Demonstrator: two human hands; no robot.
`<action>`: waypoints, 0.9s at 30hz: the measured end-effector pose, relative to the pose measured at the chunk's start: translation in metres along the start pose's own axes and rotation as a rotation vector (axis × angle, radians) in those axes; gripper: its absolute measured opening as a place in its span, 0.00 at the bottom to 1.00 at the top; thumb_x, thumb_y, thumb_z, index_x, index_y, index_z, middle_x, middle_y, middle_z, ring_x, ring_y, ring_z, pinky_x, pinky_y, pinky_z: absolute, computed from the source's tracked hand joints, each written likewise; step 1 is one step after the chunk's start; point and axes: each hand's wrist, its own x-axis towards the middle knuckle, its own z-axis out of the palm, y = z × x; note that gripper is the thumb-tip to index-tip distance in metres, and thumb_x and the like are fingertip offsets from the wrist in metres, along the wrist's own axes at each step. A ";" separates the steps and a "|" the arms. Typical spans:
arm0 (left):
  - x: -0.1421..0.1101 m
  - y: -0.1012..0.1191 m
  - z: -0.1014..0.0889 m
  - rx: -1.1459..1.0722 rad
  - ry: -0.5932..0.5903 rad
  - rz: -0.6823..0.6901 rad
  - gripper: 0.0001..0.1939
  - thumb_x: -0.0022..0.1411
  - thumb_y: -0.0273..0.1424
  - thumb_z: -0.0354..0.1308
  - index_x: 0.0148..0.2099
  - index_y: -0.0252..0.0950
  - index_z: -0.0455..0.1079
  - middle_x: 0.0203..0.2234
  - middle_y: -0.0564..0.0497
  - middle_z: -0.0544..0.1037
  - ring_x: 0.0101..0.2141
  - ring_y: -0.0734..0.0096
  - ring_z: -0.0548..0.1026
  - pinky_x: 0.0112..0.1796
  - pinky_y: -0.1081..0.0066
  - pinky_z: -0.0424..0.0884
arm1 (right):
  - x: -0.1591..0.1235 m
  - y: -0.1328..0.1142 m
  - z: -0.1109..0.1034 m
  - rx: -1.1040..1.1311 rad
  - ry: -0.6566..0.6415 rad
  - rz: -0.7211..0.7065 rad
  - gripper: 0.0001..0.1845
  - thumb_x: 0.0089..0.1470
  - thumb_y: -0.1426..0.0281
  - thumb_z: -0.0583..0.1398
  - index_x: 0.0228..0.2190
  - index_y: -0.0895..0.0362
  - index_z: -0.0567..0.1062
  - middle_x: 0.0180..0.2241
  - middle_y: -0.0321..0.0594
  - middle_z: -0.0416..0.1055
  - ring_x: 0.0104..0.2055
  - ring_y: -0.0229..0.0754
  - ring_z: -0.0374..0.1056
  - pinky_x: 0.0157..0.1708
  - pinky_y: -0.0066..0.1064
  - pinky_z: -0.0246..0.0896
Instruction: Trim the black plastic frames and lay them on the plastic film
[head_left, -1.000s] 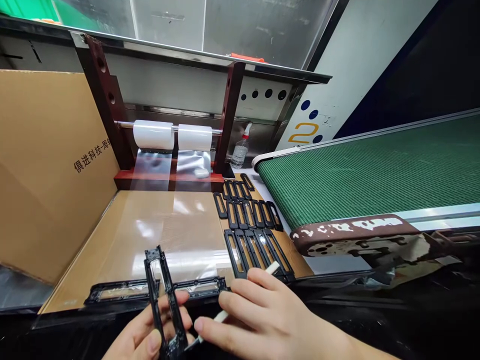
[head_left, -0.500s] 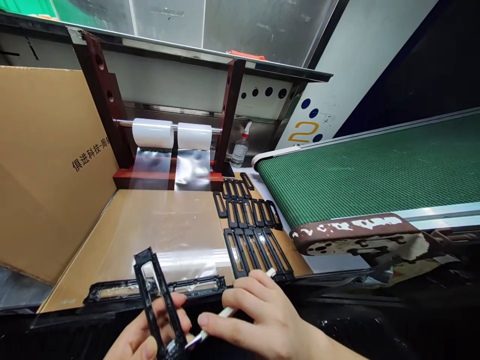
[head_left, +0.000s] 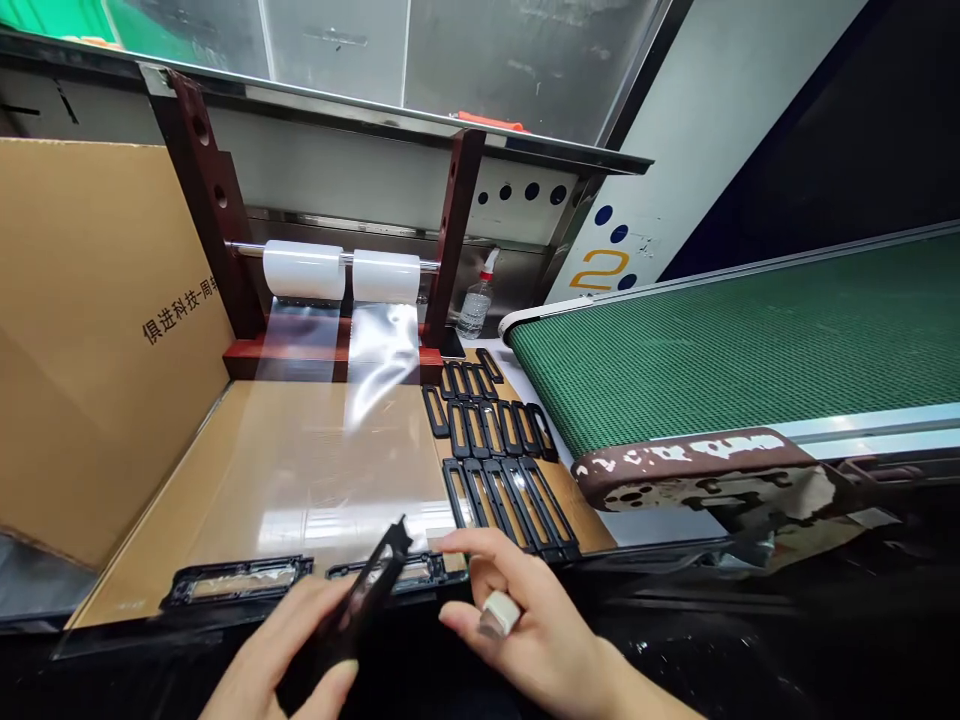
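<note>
Clear bottle (head_left: 474, 308), contents indistinct, stands beyond left grip (head_left: 281, 645) pinching black frame (head_left: 373, 588), right grip (head_left: 536, 630) clasping tool (head_left: 500, 613).

A green belt (head_left: 735, 370) fills the right side of the frame, with a worn brown end piece (head_left: 690, 468) below its near edge, its paint chipped to white. A cardboard box (head_left: 90, 350) with black printed characters stands at the left. Just beyond the belt's left end, a clear bottle (head_left: 473, 310) with a red collar and white nozzle stands upright. A metal shelf (head_left: 337, 120) crosses the top, an orange item (head_left: 491, 122) on it. A yellow "2" (head_left: 600, 270) and dark dots mark the white panel (head_left: 690, 150) at upper right.
</note>
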 end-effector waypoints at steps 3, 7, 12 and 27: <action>0.010 0.007 -0.010 0.550 0.066 0.318 0.26 0.60 0.34 0.59 0.59 0.53 0.61 0.42 0.57 0.78 0.41 0.77 0.77 0.45 0.86 0.68 | 0.002 0.009 -0.008 -0.208 -0.001 -0.118 0.28 0.61 0.56 0.57 0.56 0.54 0.60 0.19 0.25 0.55 0.17 0.31 0.52 0.19 0.23 0.49; 0.019 0.025 -0.018 0.807 0.065 0.617 0.21 0.60 0.35 0.56 0.56 0.42 0.64 0.34 0.55 0.79 0.33 0.79 0.79 0.40 0.88 0.69 | 0.001 0.014 -0.008 -0.370 -0.052 -0.224 0.26 0.62 0.52 0.54 0.53 0.57 0.65 0.22 0.31 0.68 0.20 0.34 0.63 0.22 0.25 0.54; 0.024 0.031 -0.020 0.888 0.045 0.690 0.18 0.66 0.39 0.49 0.55 0.38 0.65 0.33 0.52 0.79 0.33 0.79 0.79 0.38 0.89 0.68 | -0.004 0.017 -0.001 -0.365 -0.079 -0.207 0.20 0.63 0.56 0.54 0.46 0.59 0.71 0.26 0.35 0.73 0.24 0.36 0.69 0.25 0.25 0.57; 0.009 -0.017 -0.032 0.557 -0.096 0.202 0.21 0.60 0.43 0.58 0.56 0.60 0.62 0.46 0.63 0.78 0.44 0.75 0.77 0.46 0.83 0.68 | -0.010 0.023 -0.001 -0.420 0.078 -0.300 0.20 0.65 0.57 0.52 0.49 0.59 0.65 0.20 0.29 0.65 0.18 0.33 0.59 0.20 0.25 0.51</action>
